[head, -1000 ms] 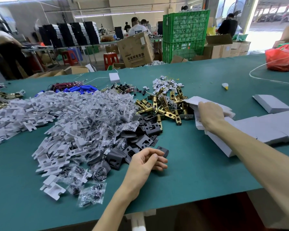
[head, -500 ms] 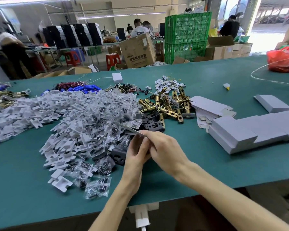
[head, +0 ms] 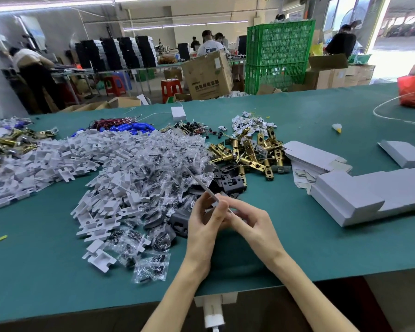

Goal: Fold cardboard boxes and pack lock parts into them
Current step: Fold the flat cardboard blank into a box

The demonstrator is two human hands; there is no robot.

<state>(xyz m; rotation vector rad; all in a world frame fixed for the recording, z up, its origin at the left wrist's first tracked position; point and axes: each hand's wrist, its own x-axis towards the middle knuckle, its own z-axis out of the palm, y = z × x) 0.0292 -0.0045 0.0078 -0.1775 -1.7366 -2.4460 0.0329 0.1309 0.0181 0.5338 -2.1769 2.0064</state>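
left of my hands, the heap of white inserts (head: 58, 161) and bagged screws (head: 151, 164) lies as before. my left hand (head: 203, 227) and right hand (head: 253, 224) both pinch a flat box blank (head: 201, 185) edge-on, just above the black plates (head: 230, 182); a second ago the right one was out on the stack of blanks (head: 314, 156). the folded boxes (head: 345, 197) sit unmoved at right.

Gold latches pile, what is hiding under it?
Black plates poke out from under the gold latches at the near edge, on the green table. Anything deeper is covered.
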